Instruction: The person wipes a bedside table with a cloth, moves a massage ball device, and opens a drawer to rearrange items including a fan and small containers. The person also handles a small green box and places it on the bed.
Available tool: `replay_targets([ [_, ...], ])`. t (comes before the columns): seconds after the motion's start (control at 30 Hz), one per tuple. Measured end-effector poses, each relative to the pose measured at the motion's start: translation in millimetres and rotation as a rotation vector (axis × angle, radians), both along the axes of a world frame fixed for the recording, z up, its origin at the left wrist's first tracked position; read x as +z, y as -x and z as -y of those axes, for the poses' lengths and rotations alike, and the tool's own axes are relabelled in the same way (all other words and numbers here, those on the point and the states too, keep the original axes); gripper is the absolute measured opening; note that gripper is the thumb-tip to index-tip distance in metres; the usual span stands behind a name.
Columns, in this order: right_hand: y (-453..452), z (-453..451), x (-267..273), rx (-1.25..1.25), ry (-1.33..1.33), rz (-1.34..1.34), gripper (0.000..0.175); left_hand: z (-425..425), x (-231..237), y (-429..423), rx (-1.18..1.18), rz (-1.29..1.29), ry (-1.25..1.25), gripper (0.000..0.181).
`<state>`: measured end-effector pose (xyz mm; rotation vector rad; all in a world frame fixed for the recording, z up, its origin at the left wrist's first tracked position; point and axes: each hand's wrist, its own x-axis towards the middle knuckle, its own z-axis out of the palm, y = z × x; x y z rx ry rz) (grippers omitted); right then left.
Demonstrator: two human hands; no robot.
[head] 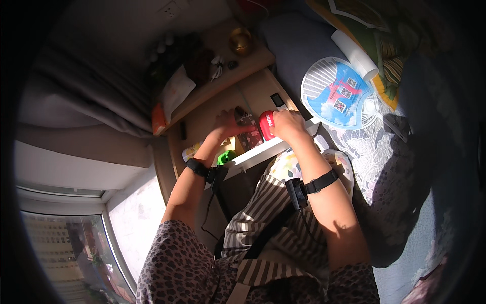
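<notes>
Both my hands reach into a pulled-out wooden drawer (262, 147) with a white front. My right hand (287, 124) grips a red case (267, 123) with white lettering at the drawer's right side. Left of it lies a dark red patterned pouch or box (250, 138). My left hand (229, 127) is at that patterned item, fingers apart; whether it touches it is unclear. A bright green object (226, 157) and a yellow item (235, 144) lie near my left wrist. A small black square object (277, 100) is at the drawer's right rear.
On the nightstand top (220, 85) stand a golden round jar (240, 41), a white cable (217, 67) and a paper packet (180, 89). To the right, a plastic hand fan (338, 95) and a white cylinder (355, 55) lie on the bed. Grey curtains (87, 91) hang left.
</notes>
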<state>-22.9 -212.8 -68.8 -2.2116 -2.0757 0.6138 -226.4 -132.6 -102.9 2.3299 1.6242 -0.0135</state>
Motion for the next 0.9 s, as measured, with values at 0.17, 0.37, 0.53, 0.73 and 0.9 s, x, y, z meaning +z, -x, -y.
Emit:
replay_targets([
  [0.17,9.3,-8.2,0.9,0.037,0.105,0.013,0.057,-7.2,4.3,5.7,-0.111,0.126,0.105,0.105],
  [0.37,19.0,-14.8,-4.5,0.18,0.1,0.068,0.062,-7.3,13.2,8.5,-0.081,0.162,0.334,0.094],
  [0.53,19.8,-16.5,-2.4,0.159,0.175,-0.024,0.078,1.7,32.6,13.1,-0.089,0.449,0.499,0.08],
  [0.73,20.1,-16.2,-1.6,0.133,0.215,-0.068,0.091,22.9,55.6,23.5,0.004,0.439,0.467,0.068],
  [0.9,20.2,-18.8,-3.6,0.075,0.272,-0.066,0.089,24.6,100.4,37.3,0.111,0.577,0.125,0.062],
])
